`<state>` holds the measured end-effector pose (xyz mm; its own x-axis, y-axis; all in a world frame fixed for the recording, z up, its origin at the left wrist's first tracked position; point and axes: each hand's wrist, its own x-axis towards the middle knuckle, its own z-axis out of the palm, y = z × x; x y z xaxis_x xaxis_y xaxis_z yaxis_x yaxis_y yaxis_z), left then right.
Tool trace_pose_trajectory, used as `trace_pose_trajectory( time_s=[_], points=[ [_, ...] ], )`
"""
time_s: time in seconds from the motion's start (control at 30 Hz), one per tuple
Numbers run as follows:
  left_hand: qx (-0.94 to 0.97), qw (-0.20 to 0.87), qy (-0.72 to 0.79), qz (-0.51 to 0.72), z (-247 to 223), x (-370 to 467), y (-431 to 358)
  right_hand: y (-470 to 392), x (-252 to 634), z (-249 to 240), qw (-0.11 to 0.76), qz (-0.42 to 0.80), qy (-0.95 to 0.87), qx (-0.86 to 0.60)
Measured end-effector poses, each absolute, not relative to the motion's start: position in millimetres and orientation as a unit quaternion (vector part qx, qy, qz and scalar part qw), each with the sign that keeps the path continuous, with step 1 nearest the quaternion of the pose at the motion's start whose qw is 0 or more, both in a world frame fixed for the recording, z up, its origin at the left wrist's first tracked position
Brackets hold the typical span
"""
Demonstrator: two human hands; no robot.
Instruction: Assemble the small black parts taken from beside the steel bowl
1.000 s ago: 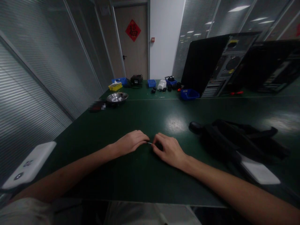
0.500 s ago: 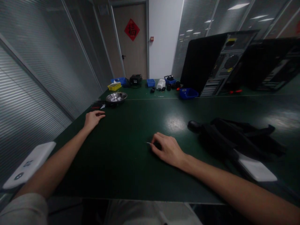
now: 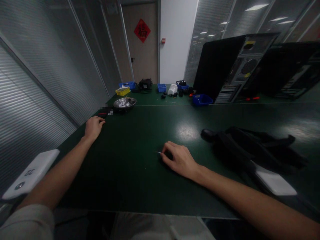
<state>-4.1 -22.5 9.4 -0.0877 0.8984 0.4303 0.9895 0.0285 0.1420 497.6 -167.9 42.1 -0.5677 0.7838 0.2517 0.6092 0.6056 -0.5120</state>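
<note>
My right hand (image 3: 179,159) rests low over the green table, thumb and index finger pinched on a thin pale needle-like piece (image 3: 158,152) that points left. Its exact kind is too small to make out. Near the table's left edge is my left hand (image 3: 93,128), its fingers loosely bent and thumb and index tips slightly apart; nothing shows between them. Just beyond it lies a dark item with a red part (image 3: 102,114), partly blurred out. A shiny metal bowl (image 3: 124,102) with small pale pieces inside stands past that item.
The green table (image 3: 140,186) bears a black strap-like bundle (image 3: 250,146) and a white slab-shaped device (image 3: 276,181) on the right. Another white device (image 3: 32,173) is by my left forearm. Blue bins (image 3: 202,99), a yellow tray (image 3: 122,91) and a computer case (image 3: 222,66) stand farther back.
My left hand has shifted left, away from the bowl, and its thumb and index tips sit closer together. My right hand keeps its pinch in nearly the same place.
</note>
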Motion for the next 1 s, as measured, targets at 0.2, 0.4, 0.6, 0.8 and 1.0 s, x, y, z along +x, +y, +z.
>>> trace_pose_trajectory(
  time_s=[0.2, 0.4, 0.6, 0.8, 1.0],
  points=[
    [-0.656, 0.141, -0.725, -0.156, 14, 3, -28, -168, 498, 44, 0.229, 0.19, -0.866, -0.402],
    [-0.647, 0.142, -0.739, -0.126, 19, 8, -32, -169, 498, 44, 0.226, 0.185, -0.869, -0.4],
    [-0.631, 0.175, -0.751, -0.087, 27, 20, -36, -169, 498, 46, 0.222, 0.198, -0.869, -0.396],
    [-0.625, 0.163, -0.76, -0.064, 35, 28, -39, -168, 498, 45, 0.213, 0.195, -0.87, -0.399],
    [-0.662, 0.208, -0.704, -0.151, 68, 86, -54, -167, 495, 41, 0.215, 0.168, -0.878, -0.394]
  ],
)
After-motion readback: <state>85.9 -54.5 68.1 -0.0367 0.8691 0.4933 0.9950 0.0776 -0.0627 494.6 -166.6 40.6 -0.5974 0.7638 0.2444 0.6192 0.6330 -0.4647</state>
